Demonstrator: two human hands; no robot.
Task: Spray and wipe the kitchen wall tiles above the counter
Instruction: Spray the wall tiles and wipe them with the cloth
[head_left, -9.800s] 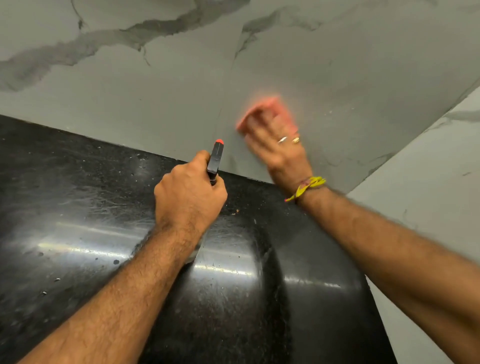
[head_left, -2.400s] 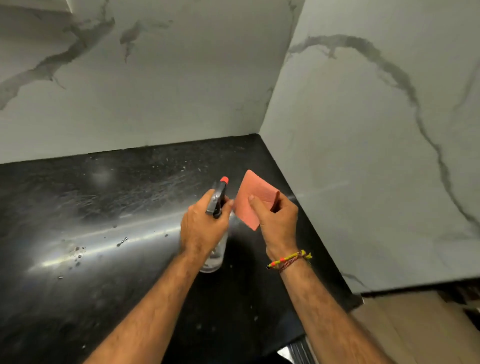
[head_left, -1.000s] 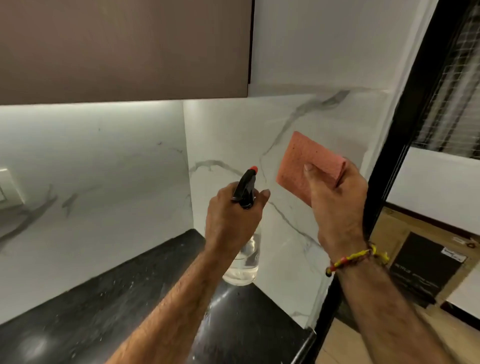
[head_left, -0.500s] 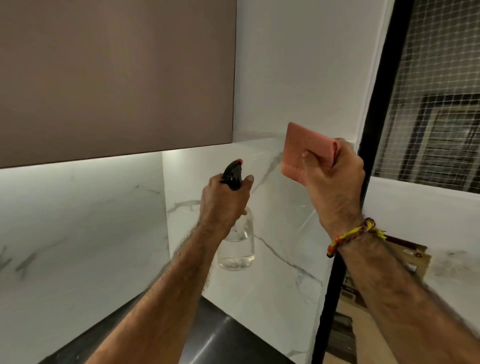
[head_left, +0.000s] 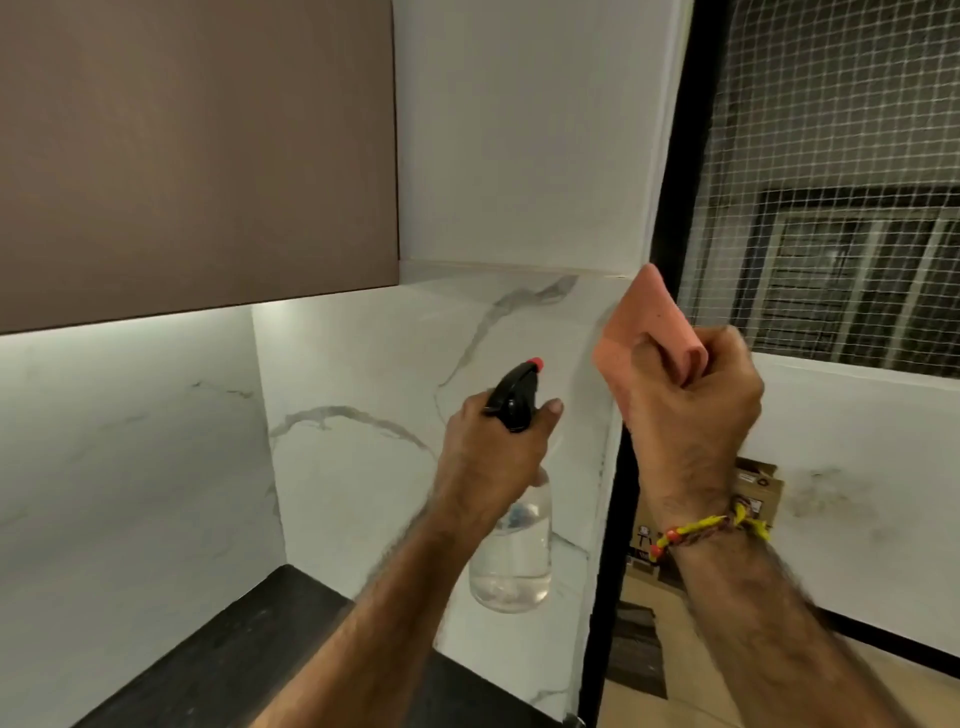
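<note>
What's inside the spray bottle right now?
Clear liquid fills the lower part of the spray bottle. The left hand wraps its neck and covers the upper part, so the exact level there cannot be seen.

I see a brown upper cabinet (head_left: 197, 150) at top left, lit along its underside. Right of the black frame (head_left: 670, 171), white netting (head_left: 831, 156) covers the opening. A printed cardboard box (head_left: 758, 493) stands low down, beyond that frame.
</note>
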